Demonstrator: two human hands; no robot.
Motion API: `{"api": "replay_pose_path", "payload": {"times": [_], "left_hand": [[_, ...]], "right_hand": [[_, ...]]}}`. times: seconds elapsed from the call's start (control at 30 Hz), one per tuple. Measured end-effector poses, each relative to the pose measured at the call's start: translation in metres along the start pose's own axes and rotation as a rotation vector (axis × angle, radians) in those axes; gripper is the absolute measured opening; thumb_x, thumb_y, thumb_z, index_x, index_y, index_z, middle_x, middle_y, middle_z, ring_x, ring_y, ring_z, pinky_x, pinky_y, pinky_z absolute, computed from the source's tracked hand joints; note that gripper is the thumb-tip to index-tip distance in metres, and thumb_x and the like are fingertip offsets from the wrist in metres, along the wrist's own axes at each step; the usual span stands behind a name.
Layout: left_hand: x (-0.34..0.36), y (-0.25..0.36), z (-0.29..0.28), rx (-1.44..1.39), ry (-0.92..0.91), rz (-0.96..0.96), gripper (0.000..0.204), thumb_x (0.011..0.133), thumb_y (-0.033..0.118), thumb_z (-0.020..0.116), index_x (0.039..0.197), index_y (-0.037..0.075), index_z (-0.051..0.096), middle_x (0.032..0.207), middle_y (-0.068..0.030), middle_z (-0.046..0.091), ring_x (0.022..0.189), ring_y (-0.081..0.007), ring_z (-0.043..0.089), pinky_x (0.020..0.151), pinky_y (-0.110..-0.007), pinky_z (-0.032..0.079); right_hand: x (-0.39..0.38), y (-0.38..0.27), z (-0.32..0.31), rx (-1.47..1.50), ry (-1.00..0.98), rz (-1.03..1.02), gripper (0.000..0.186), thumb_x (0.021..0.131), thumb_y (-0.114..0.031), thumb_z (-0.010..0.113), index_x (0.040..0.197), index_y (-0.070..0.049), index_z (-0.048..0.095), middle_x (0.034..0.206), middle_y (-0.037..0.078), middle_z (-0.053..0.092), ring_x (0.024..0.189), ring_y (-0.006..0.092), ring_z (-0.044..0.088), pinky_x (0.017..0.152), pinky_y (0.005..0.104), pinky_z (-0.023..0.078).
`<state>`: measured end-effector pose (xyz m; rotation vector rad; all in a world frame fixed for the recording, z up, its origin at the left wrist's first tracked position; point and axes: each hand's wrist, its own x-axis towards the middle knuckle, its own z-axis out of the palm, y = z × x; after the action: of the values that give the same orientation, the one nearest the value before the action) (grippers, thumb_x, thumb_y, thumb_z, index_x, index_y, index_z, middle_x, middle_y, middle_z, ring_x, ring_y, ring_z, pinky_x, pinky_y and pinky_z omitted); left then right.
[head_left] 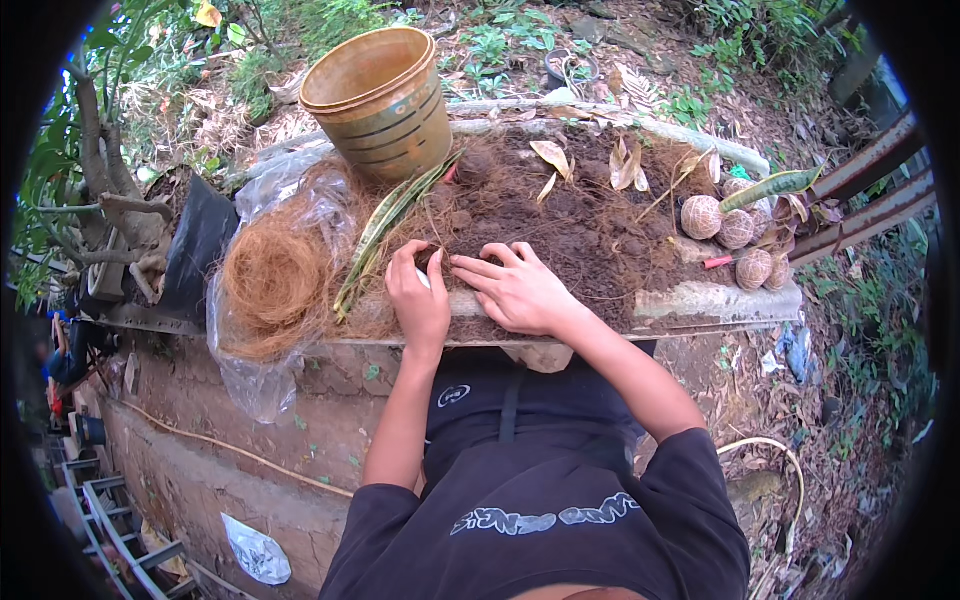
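My left hand (pixel 418 300) is curled at the front edge of a heap of dark soil (pixel 590 235), around a small clump whose kind is hidden; a bit of white shows between thumb and fingers. Close beside it, my right hand (pixel 525 290) rests palm down with its fingers stretched toward the left hand, touching the soil. Long green striped leaves (pixel 385 235) lie just left of my hands. Further left, a coil of brown coconut fibre (pixel 275 265) sits on clear plastic sheeting (pixel 255 385).
A worn yellow-brown bucket (pixel 385 115) stands behind the leaves. Several string-wrapped balls (pixel 702 217) lie at the right end of the slab (pixel 720 300), near a red-handled tool (pixel 718 262). Dry leaves (pixel 628 165) lie on the soil. Rusty metal bars (pixel 860 215) jut in from the right.
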<state>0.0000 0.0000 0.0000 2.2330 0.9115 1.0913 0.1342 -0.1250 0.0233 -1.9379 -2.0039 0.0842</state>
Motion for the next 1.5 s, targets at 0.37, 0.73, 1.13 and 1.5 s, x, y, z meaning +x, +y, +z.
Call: {"api": "replay_pose_path", "payload": {"times": [0.37, 0.73, 1.13, 1.5], "left_hand": [[0.007, 0.013, -0.003, 0.123, -0.039, 0.104, 0.020, 0.092, 0.014, 0.064, 0.111, 0.006, 0.063, 0.108, -0.0120, 0.064, 0.104, -0.0328, 0.060, 0.094, -0.043, 0.041], [0.004, 0.014, -0.006, 0.119, 0.000, 0.124, 0.024, 0.088, 0.013, 0.069, 0.111, 0.009, 0.063, 0.110, -0.0085, 0.064, 0.108, -0.0281, 0.059, 0.100, -0.044, 0.038], [-0.035, 0.072, 0.002, -0.895, -0.439, -0.492, 0.028, 0.105, 0.019, 0.050, 0.121, -0.003, 0.056, 0.110, -0.0145, 0.063, 0.100, -0.0215, 0.065, 0.088, -0.034, 0.053], [0.003, 0.084, 0.058, -1.755, -0.364, -1.152, 0.055, 0.106, 0.048, 0.035, 0.129, 0.001, 0.048, 0.125, -0.0159, 0.056, 0.125, -0.0293, 0.052, 0.110, -0.045, 0.041]], "right_hand": [[-0.032, 0.039, -0.029, 0.022, 0.045, -0.083, 0.033, 0.090, -0.028, 0.063, 0.116, -0.008, 0.063, 0.122, 0.003, 0.063, 0.117, 0.0232, 0.056, 0.100, 0.0375, 0.044], [-0.072, 0.020, -0.018, 0.080, 0.220, 0.273, 0.033, 0.081, 0.000, 0.061, 0.112, -0.006, 0.067, 0.121, 0.005, 0.065, 0.121, 0.0264, 0.057, 0.093, 0.0378, 0.054], [-0.058, 0.046, -0.044, 0.818, 0.228, 0.669, 0.024, 0.093, -0.006, 0.061, 0.113, -0.002, 0.073, 0.110, 0.013, 0.073, 0.104, 0.0201, 0.068, 0.097, 0.0312, 0.050], [-0.029, -0.004, -0.043, 0.684, 0.390, 0.392, 0.047, 0.093, -0.010, 0.059, 0.139, -0.006, 0.054, 0.128, 0.021, 0.063, 0.113, 0.0357, 0.065, 0.099, 0.0413, 0.049]]}}
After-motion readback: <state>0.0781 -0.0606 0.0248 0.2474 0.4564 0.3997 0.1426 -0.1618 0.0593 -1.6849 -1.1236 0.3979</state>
